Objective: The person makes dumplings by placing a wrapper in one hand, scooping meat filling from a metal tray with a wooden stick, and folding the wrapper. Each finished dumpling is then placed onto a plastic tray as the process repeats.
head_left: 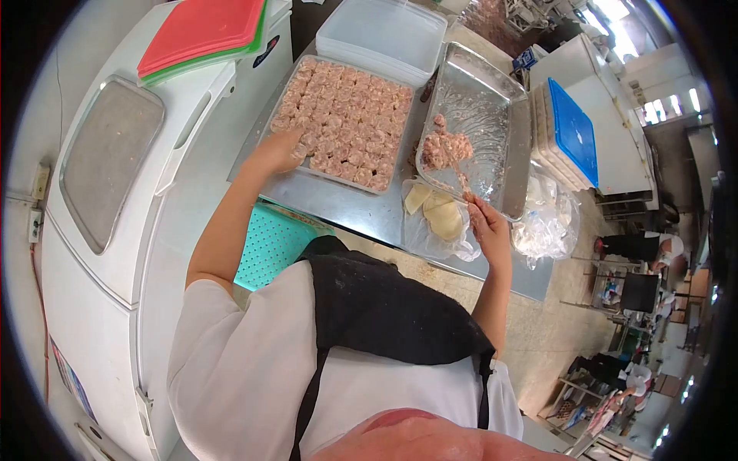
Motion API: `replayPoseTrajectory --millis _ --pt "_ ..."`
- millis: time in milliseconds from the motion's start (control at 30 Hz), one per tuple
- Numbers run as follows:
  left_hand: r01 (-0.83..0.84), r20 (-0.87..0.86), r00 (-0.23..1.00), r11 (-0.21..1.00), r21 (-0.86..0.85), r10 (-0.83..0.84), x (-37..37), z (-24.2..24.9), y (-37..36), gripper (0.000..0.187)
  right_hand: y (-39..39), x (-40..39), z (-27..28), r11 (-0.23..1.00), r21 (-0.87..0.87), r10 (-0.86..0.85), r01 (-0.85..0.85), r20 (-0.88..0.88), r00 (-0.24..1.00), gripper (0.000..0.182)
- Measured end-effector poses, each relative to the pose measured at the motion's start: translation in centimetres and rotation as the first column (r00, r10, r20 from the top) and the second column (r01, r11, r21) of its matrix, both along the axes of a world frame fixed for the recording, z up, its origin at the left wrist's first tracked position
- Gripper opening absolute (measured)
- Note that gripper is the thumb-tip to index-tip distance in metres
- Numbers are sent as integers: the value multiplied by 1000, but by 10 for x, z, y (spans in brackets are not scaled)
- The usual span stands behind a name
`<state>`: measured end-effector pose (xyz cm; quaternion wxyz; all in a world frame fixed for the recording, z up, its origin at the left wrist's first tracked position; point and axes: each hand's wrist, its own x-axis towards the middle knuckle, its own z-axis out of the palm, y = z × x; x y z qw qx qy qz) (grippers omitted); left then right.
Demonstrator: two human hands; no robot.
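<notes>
A shallow tray [396, 165] holds rows of open-topped meat dumplings [346, 115]. Over its near left corner, my left hand [278, 152] has its fingers curled down around a dumpling at the end of a row; the fingertips are partly hidden. My right hand [486, 219] is closed on the handle of a thin spatula-like tool [463, 181] smeared with filling. The tool's far end reaches a lump of pinkish ground meat [446, 148] in a deep metal pan [492, 115]. Round pale yellow wrappers [443, 217] lie on plastic at the table's front edge, below the pan.
Stacked clear containers [380, 34] stand behind the dumpling tray. Right of the pan are blue-lidded boxes [573, 131] and a plastic bag [547, 219]. A white freezer [196, 92] with red and green lids [204, 34] flanks the left. A turquoise basket [277, 242] sits below the table. Other people work far right.
</notes>
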<state>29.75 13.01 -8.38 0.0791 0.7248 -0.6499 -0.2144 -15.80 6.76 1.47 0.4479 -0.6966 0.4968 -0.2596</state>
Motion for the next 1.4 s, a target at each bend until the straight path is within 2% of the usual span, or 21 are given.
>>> replayPoseTrajectory --millis 100,167,200,267,333,400,433,500,533,600,700,733,800,900,967,1033,1067,1167,1233,1333,1400 --pt "13 -86 996 989 -148 -26 3 -18 -1 86 -3 -10 -5 999 -20 38 -37 45 998 29" --pt "2 -284 959 999 -53 -17 4 -12 3 85 -10 -23 -14 999 -19 31 -31 16 999 30" --pt "1 -283 959 999 -51 -15 1 -1 4 85 -13 -28 -17 999 -18 27 -28 -14 1000 30" --pt "-171 -326 921 972 158 215 -5 19 5 80 -19 -33 -13 999 -2 32 -32 -15 999 29" --pt "-232 -294 917 960 157 269 -11 17 0 80 -29 -38 -5 999 16 34 -34 -16 999 28" --pt "-282 -262 913 947 153 314 -13 0 -4 79 -46 -45 4 998 43 47 -41 -152 987 31" --pt "-288 -246 927 957 15 283 -8 -25 -3 80 -55 -48 5 999 44 37 -31 -151 988 31" --pt "-266 -225 946 956 -126 234 -4 -38 -5 81 -74 -55 8 975 -132 130 -179 -313 941 32" --pt "-315 -366 895 943 -111 255 -8 -34 0 82 -87 -61 13 978 -132 116 -163 -311 943 32" --pt "-351 -497 827 932 -90 263 -18 -22 3 83 -115 -72 28 854 -228 141 -467 -764 630 33" --pt "-452 -335 840 892 3 426 -29 -17 -3 84 -164 -83 37 821 -224 74 -525 -870 487 35" --pt "-478 -318 834 878 -7 451 -27 -24 -8 84 -182 -84 29 821 -224 75 -525 -869 488 35" --pt "-507 -296 826 862 -16 480 -26 -32 -10 85 -208 -85 -6 659 -465 -34 -591 -803 595 26" --pt "-494 -182 861 866 -77 475 -43 -20 -9 83 -178 -71 -46 680 -349 93 -645 -832 547 17" --pt "-622 122 782 775 111 611 -72 13 -14 81 -137 -78 -36 691 -281 144 -665 -849 509 16" --pt "-586 102 804 810 -34 586 -60 -16 -7 80 -117 -93 -19 547 -244 365 -800 -791 491 17" --pt "-534 84 828 825 -184 554 -52 -28 -5 79 -126 -97 -6 543 -247 371 -802 -787 493 17" --pt "-582 91 799 803 -132 594 -53 -32 -1 79 -176 -100 7 504 -226 375 -834 -812 447 16" --pt "-622 128 770 780 -70 625 -64 -23 0 79 -210 -92 -7 602 -364 205 -711 -790 578 16" --pt "-717 284 673 697 22 683 -100 1 -13 79 -187 -93 -50 446 -455 362 -771 -696 620 17" --pt "-784 403 580 620 40 708 -110 5 -19 79 -170 -104 -39 433 -338 413 -836 -749 517 18"
